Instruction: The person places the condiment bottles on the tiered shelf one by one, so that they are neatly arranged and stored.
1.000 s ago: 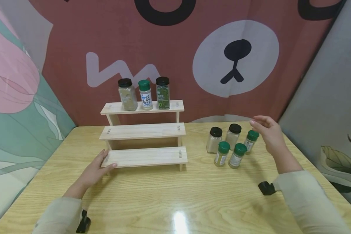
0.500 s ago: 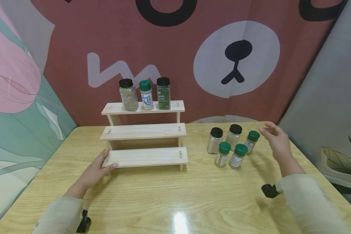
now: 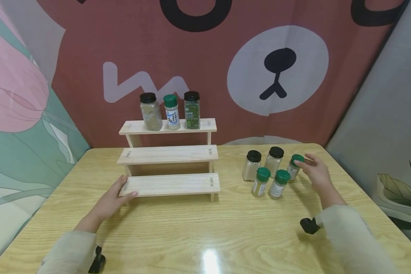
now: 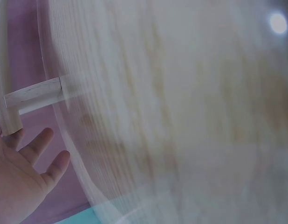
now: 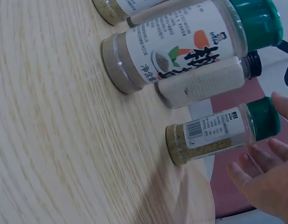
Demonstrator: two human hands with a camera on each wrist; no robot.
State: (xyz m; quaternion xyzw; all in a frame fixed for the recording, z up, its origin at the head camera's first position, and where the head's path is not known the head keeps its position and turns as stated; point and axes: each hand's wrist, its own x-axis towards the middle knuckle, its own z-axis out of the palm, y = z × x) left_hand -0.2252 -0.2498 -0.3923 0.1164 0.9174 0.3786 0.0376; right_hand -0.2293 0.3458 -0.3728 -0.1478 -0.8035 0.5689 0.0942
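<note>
Head view: the lower left end of the rack (image 3: pixel 171 184) is held by the left hand (image 3: pixel 110 198). The rightmost jar (image 3: pixel 292 173), stood on the table (image 3: pixel 178 236), is bracketed at its lid (image 5: pixel 264 119) by the right hand (image 3: pixel 317 174); whether it is gripped cannot be told.

Left hand (image 4: pixel 18 184), wooden rack (image 4: pixel 34 94) (cropped), tabletop (image 4: pixel 181 116)

Matt wooden rack (image 3: pixel 171 184), glossy table (image 3: pixel 171 236)
</note>
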